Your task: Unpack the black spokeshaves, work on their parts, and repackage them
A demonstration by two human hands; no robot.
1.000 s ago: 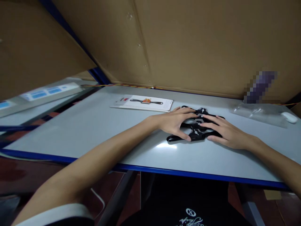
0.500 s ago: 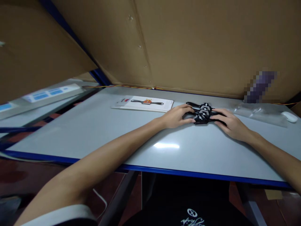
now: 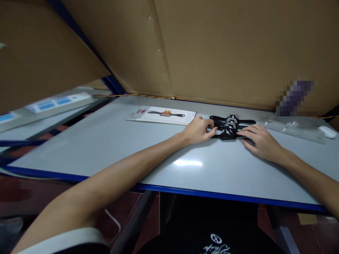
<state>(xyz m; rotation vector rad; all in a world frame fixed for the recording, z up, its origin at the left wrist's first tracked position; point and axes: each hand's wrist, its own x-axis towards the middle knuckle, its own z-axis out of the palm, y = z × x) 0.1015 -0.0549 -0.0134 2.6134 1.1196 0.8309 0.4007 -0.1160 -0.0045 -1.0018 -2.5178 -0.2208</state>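
Your left hand (image 3: 198, 130) is curled at nine o'clock of the black tools (image 3: 230, 132), right hand (image 3: 261, 143) touching around four; can't tell if either's clamped.

Red-yellow wire (image 3: 137, 95) along brown cardboard wall (image 3: 212, 53)

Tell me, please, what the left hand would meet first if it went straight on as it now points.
The left hand would probably meet the black two-handled tools first: their middles lie just ahead of it, though exact depth and contact are unclear.
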